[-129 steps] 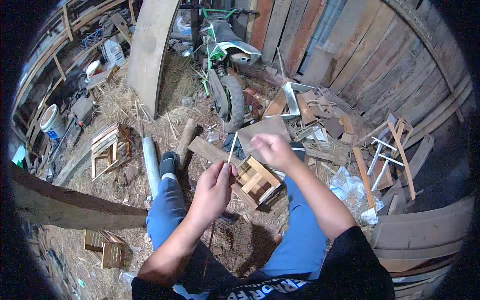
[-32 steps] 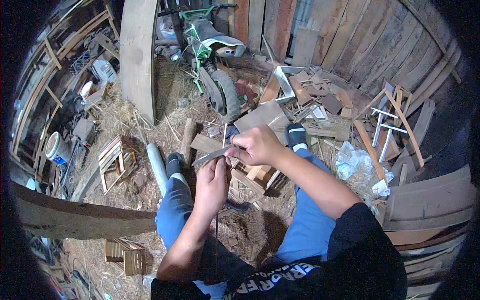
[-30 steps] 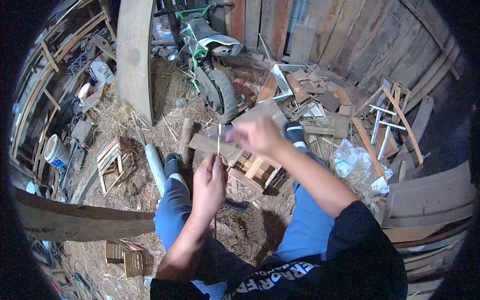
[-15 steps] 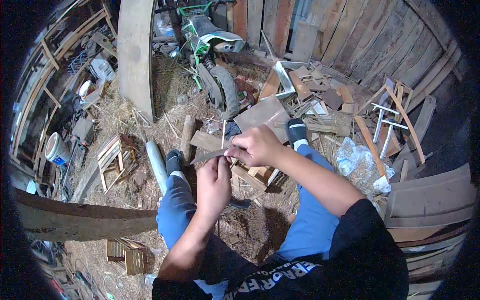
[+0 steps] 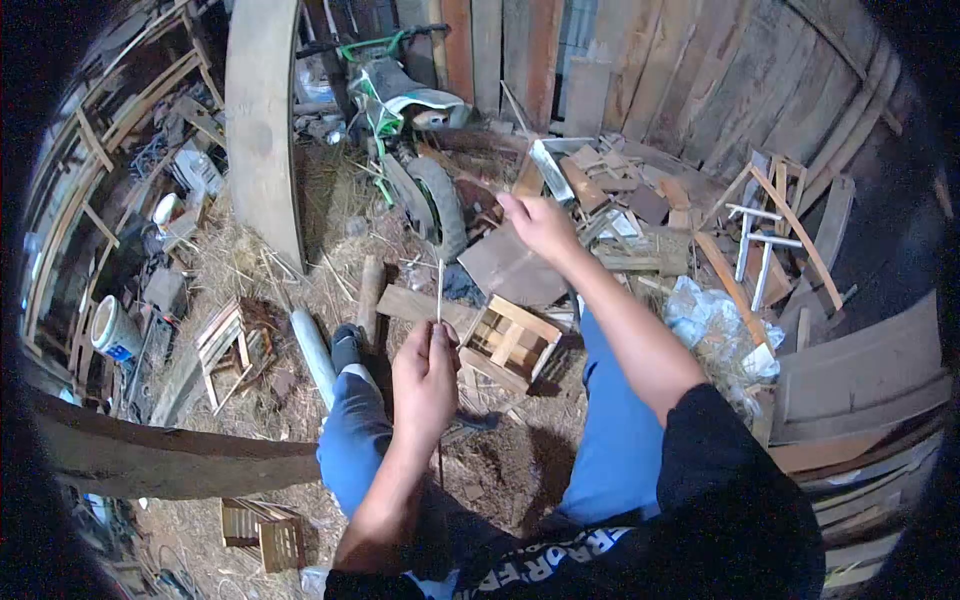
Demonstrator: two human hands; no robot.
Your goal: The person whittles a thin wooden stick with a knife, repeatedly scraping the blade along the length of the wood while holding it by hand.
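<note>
My left hand [image 5: 424,378] is closed round a thin pale wooden stick [image 5: 440,290], which stands nearly upright above the thumb and fingertips. Raised further out and to the right, my right hand [image 5: 543,232] is closed on a knife [image 5: 468,181]. Its blade is smeared by motion and points up and to the left, apart from the stick. The fingers hide the handle. Just right of my left hand, a small slatted wooden crate [image 5: 535,374] sits on the ground between my legs.
A green and white motorbike [image 5: 410,95] stands ahead, beside a tall leaning board [image 5: 265,130]. Scrap wood [image 5: 640,190] and a clear plastic bag [image 5: 700,315] lie to the right. A thick plank [image 5: 190,462] juts in at left; a white bucket [image 5: 117,328] lies beyond.
My right hand has swung up and away from the left hand with the knife, uncovering the crate. The left hand stays nearly in place, still holding the stick.
</note>
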